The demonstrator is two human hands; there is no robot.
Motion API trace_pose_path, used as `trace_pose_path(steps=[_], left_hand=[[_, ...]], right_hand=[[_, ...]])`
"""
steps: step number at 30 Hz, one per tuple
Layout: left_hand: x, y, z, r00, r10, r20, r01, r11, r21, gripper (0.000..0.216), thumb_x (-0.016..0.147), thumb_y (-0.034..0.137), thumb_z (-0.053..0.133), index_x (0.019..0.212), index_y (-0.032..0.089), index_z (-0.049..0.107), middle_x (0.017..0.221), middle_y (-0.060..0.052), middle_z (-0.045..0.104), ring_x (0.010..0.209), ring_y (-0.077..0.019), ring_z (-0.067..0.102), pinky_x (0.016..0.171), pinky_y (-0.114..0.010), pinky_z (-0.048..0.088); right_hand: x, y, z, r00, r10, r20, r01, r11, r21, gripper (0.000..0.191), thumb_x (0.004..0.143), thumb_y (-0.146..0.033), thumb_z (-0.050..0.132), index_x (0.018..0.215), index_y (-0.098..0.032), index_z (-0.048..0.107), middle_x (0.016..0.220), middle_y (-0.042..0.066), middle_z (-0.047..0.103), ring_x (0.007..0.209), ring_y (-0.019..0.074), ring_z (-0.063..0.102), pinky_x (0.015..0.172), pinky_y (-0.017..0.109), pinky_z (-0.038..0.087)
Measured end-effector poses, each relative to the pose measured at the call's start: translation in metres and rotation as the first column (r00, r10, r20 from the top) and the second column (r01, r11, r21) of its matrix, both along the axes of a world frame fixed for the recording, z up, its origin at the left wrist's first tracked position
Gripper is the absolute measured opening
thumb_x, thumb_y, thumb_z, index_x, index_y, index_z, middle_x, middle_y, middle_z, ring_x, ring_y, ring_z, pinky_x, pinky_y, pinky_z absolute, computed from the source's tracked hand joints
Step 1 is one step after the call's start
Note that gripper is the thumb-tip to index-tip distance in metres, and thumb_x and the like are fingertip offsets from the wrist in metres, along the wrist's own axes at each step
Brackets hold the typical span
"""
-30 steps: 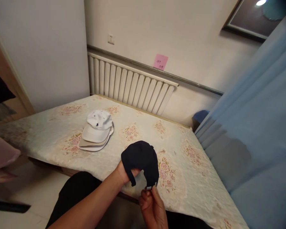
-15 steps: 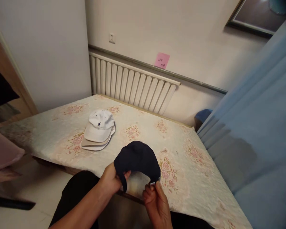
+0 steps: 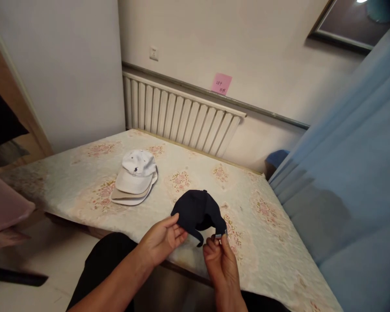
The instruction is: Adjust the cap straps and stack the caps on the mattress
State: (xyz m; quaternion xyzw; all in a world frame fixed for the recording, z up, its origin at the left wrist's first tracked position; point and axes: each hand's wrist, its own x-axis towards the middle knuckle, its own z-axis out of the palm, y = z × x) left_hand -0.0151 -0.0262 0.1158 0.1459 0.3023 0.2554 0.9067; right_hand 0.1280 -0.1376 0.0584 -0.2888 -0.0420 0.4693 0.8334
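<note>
A dark navy cap [image 3: 198, 210] rests low over the near edge of the flowered bed cover [image 3: 253, 216], its back opening turned toward me. My left hand [image 3: 162, 240] pinches the cap's left rear edge with thumb and fingers closed on the cloth. My right hand [image 3: 219, 260] pinches the end of the cap's back strap at its small metal buckle [image 3: 218, 236]. A short strap end hangs down between the two hands.
A stack of white and beige caps [image 3: 134, 177] lies further back on the left of the bed. Behind it are a white radiator [image 3: 182, 115] and a pink note [image 3: 221, 83] on the wall. Blue curtain [image 3: 351, 173] hangs at the right. My dark-trousered knee [image 3: 107, 264] is below.
The cap has moved away from me and down onto the bed, now smaller and flatter. My left hand came out from inside it and grips its rear edge; my right hand followed with the buckle.
</note>
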Motion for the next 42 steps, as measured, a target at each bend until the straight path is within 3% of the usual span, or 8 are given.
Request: trace_pose_path(steps=[4,10,13,19,31,36,39,42], left_hand=[[0.015,0.003,0.005,0.995,0.070,0.068,-0.066,0.996,-0.064,0.011,0.083,0.008,0.058,0.076,0.015,0.052,0.062,-0.001,0.060,0.055,-0.0105,0.060,0.057,-0.021,0.050],[0.025,-0.002,0.008,0.978,0.110,0.177,-0.086,0.986,-0.141,0.010,0.085,0.007,0.055,0.081,0.014,0.052,0.067,-0.002,0.060,0.058,-0.0086,0.059,0.058,-0.018,0.052],[0.029,-0.005,-0.007,0.981,0.132,0.140,-0.104,0.975,-0.194,0.010,0.087,0.008,0.054,0.079,0.014,0.050,0.064,-0.002,0.058,0.057,-0.0086,0.059,0.058,-0.018,0.052],[0.033,-0.001,-0.040,0.987,0.161,0.011,-0.156,0.968,-0.196,0.017,0.085,0.009,0.057,0.074,0.014,0.046,0.058,-0.001,0.055,0.054,-0.0092,0.058,0.054,-0.019,0.052],[0.019,0.013,-0.035,0.992,0.129,0.002,-0.128,0.981,-0.145,0.008,0.088,0.013,0.053,0.080,0.012,0.051,0.065,-0.003,0.060,0.059,-0.0109,0.062,0.057,-0.019,0.051],[0.008,0.006,-0.040,0.979,0.121,-0.166,-0.109,0.991,0.079,0.018,0.086,0.028,0.059,0.085,0.011,0.051,0.078,-0.007,0.062,0.073,-0.0167,0.066,0.069,-0.026,0.052],[-0.002,0.001,-0.047,0.883,0.309,-0.354,-0.134,0.888,0.440,0.024,0.083,0.033,0.060,0.094,0.014,0.050,0.083,-0.006,0.061,0.075,-0.0175,0.064,0.072,-0.030,0.051],[-0.011,-0.001,-0.051,0.695,0.600,-0.395,-0.022,0.567,0.824,0.026,0.079,0.030,0.061,0.099,0.016,0.051,0.083,-0.003,0.056,0.074,-0.0169,0.058,0.072,-0.032,0.050]], right_hand=[[0.022,0.006,0.029,0.997,-0.037,0.063,0.034,0.998,0.045,0.026,0.070,-0.030,0.076,0.064,-0.020,0.053,0.060,-0.006,0.051,0.050,0.0073,0.040,0.047,0.023,0.031],[0.043,0.007,0.068,0.989,-0.102,0.104,0.092,0.991,0.099,0.024,0.073,-0.025,0.074,0.064,-0.019,0.052,0.058,-0.007,0.050,0.050,0.0066,0.041,0.047,0.022,0.033],[0.038,0.011,0.063,0.993,-0.075,0.089,0.068,0.995,0.074,0.021,0.070,-0.021,0.076,0.068,-0.019,0.055,0.058,-0.007,0.052,0.050,0.0058,0.043,0.047,0.020,0.034],[0.024,0.024,0.025,0.999,0.020,0.033,-0.019,1.000,-0.023,0.020,0.069,-0.019,0.078,0.071,-0.019,0.058,0.057,-0.006,0.055,0.049,0.0052,0.044,0.047,0.017,0.035],[0.013,0.036,0.031,0.991,0.067,0.116,-0.065,0.998,-0.020,0.021,0.069,-0.020,0.078,0.074,-0.019,0.057,0.056,-0.006,0.054,0.049,0.0053,0.044,0.046,0.017,0.035],[0.012,0.034,0.031,0.990,0.073,0.120,-0.071,0.997,-0.021,0.021,0.070,-0.020,0.077,0.077,-0.020,0.057,0.058,-0.006,0.055,0.049,0.0052,0.045,0.047,0.017,0.036],[0.012,0.034,0.031,0.990,0.074,0.121,-0.071,0.997,-0.028,0.020,0.071,-0.020,0.076,0.076,-0.020,0.056,0.058,-0.006,0.055,0.049,0.0054,0.045,0.047,0.017,0.035],[0.011,0.034,0.031,0.989,0.079,0.121,-0.076,0.997,-0.035,0.020,0.072,-0.020,0.075,0.075,-0.019,0.056,0.057,-0.006,0.054,0.049,0.0053,0.045,0.046,0.017,0.034]])
